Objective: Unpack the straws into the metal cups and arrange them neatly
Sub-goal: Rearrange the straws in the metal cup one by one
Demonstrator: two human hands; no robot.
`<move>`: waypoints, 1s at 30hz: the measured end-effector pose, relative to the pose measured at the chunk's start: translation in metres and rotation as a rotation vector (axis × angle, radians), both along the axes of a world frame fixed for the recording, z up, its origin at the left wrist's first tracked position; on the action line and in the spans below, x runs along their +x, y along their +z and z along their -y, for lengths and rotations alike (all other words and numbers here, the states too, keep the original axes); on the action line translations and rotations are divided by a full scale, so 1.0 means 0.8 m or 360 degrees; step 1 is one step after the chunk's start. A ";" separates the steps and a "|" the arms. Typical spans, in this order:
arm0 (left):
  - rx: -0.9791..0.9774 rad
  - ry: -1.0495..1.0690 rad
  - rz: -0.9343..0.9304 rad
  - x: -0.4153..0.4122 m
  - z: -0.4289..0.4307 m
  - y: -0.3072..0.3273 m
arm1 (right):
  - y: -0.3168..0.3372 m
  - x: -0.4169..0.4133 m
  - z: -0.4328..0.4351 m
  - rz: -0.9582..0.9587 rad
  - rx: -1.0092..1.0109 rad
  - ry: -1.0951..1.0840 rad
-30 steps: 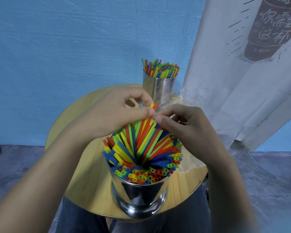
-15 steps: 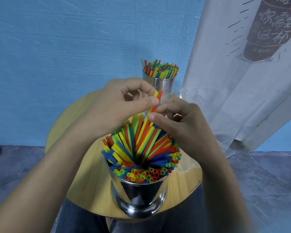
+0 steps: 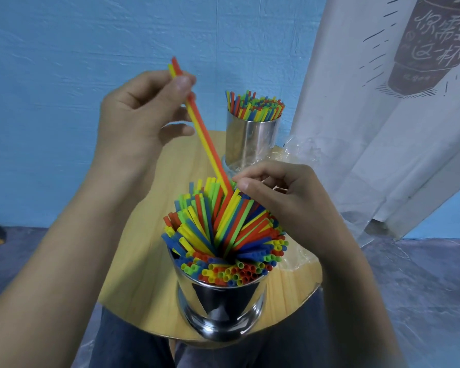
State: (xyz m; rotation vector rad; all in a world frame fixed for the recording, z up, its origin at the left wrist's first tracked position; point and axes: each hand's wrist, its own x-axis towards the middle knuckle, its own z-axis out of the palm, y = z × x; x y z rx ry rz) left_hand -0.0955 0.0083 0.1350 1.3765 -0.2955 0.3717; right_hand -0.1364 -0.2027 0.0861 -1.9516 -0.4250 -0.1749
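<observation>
A near metal cup [image 3: 223, 309] stands at the round table's front edge, packed with fanned red, yellow, green and blue straws [image 3: 223, 235]. My left hand [image 3: 136, 123] pinches a yellow and a red straw [image 3: 205, 139], lifted most of the way out; their lower ends are still among the bundle. My right hand [image 3: 284, 203] hovers at the bundle's top right with fingers curled, thumb and index tip meeting at the straw tips. Whether they pinch a straw is unclear. A far metal cup [image 3: 252, 136] holds upright straws.
The round wooden table [image 3: 154, 235] rests over my lap. Crumpled clear plastic wrapping [image 3: 300, 150] lies on its right side, behind my right hand. A white printed banner [image 3: 383, 115] hangs at right against the blue wall. Grey floor surrounds the table.
My left hand has risen up and to the left, drawing the yellow and red straws out of the near cup's bundle. My right hand stayed at the straw tips.
</observation>
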 end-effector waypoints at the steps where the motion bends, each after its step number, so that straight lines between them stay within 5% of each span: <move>1: -0.0091 0.0036 -0.0021 0.001 -0.002 -0.001 | 0.000 0.000 -0.001 -0.0009 0.0021 0.0000; 6: -0.0491 0.0045 -0.0141 0.002 -0.010 -0.009 | 0.002 0.000 0.000 -0.0036 0.0019 0.0006; 12: -0.0492 0.0041 -0.0322 -0.005 -0.021 -0.036 | 0.000 0.004 0.001 0.0180 0.0256 -0.0197; 20: 0.0191 -0.0081 -0.0317 -0.005 -0.030 -0.044 | 0.002 0.000 0.003 -0.0050 0.1095 -0.0161; 30: 0.1084 -0.0345 -0.0234 -0.014 -0.019 -0.041 | 0.004 0.002 0.005 0.0227 0.0954 -0.0471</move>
